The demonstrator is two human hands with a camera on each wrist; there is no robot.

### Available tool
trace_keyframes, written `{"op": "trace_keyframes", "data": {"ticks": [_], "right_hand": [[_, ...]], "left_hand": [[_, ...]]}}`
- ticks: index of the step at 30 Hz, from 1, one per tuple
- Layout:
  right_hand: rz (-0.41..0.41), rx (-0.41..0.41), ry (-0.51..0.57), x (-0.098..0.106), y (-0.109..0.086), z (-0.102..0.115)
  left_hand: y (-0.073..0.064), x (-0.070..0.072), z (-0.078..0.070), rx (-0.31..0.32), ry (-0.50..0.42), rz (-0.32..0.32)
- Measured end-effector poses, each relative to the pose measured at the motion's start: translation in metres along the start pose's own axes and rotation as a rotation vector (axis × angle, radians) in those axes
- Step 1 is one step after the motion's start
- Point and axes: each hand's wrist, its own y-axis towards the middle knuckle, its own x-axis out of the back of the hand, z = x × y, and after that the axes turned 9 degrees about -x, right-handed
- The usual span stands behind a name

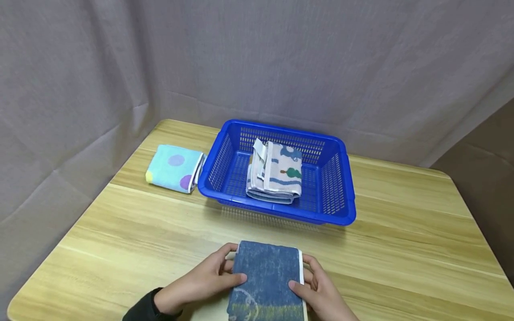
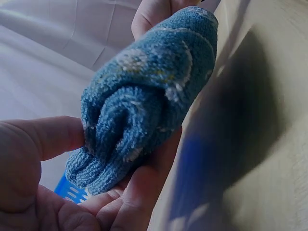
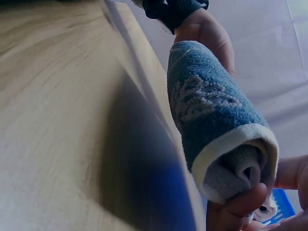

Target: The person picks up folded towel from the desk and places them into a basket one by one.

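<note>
Between both hands is a folded dark blue towel (image 1: 267,276) with a white edge and a yellowish band, held over the front of the table. The left hand (image 1: 209,276) grips its left side, thumb on top and fingers beneath. On the white-edged side the right hand (image 1: 319,287) holds it the same way. In the left wrist view the folded layers of the towel (image 2: 139,91) show at its end. The right wrist view shows the towel's white hem (image 3: 236,137) curving round a grey inner fold.
Behind the hands stands a blue plastic basket (image 1: 277,207) holding a folded white towel (image 1: 283,171) with blue and green figures. A folded light-blue towel (image 1: 172,167) with coloured dots lies left of it on the wooden table (image 1: 401,236). Grey cloth (image 1: 281,62) hangs behind.
</note>
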Motion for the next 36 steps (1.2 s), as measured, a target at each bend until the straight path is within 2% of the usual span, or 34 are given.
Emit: {"op": "trace_keyframes", "data": {"ticks": [10, 15, 29, 36], "right_hand": [[0.005, 0.042, 0.071, -0.004, -0.011, 0.005], [0.007, 0.045, 0.084, -0.006, -0.014, 0.008], [-0.048, 0.066, 0.032, -0.010, -0.023, 0.018], [-0.057, 0.117, 0.007, -0.012, -0.025, 0.021]], "left_hand": [[-0.003, -0.002, -0.011, -0.024, -0.046, 0.010], [-0.005, -0.001, -0.016, -0.014, -0.010, 0.016], [-0.008, -0.003, -0.035, -0.018, 0.006, 0.002], [-0.007, -0.002, -0.039, -0.060, -0.012, 0.021]]}}
